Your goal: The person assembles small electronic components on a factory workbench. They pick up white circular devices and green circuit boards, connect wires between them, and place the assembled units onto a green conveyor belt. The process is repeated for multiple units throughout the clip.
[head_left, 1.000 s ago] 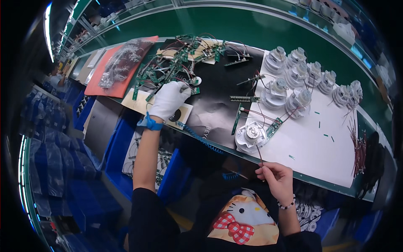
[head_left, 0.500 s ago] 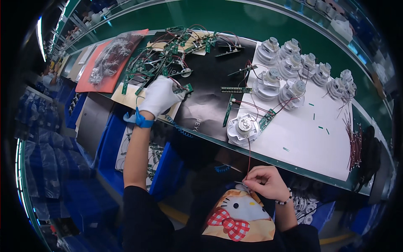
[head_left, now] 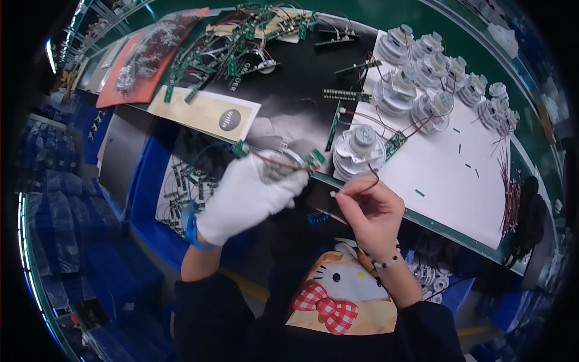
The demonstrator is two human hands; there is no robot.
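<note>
In a white glove with a blue wrist strap, my left hand grips a small green circuit board with red wires and a roundish part partly hidden by the fingers. My bare right hand, just to its right, pinches a dark red wire near its end. A tiny white connector shows at the fingertips. That wire runs up to a white motor unit standing at the table's front edge. Another green board lies against the unit's right side.
White motor units with wires stand at the back right on white sheeting. A tangled pile of circuit boards lies at the back left, beside a plastic bag on orange foam. Red wires bunch at the right. A blue bin holds boards below.
My left hand has come from the board pile toward me and right, bringing a circuit board. My right hand has risen to the table edge with the wire. The front motor unit now stands more upright in view.
</note>
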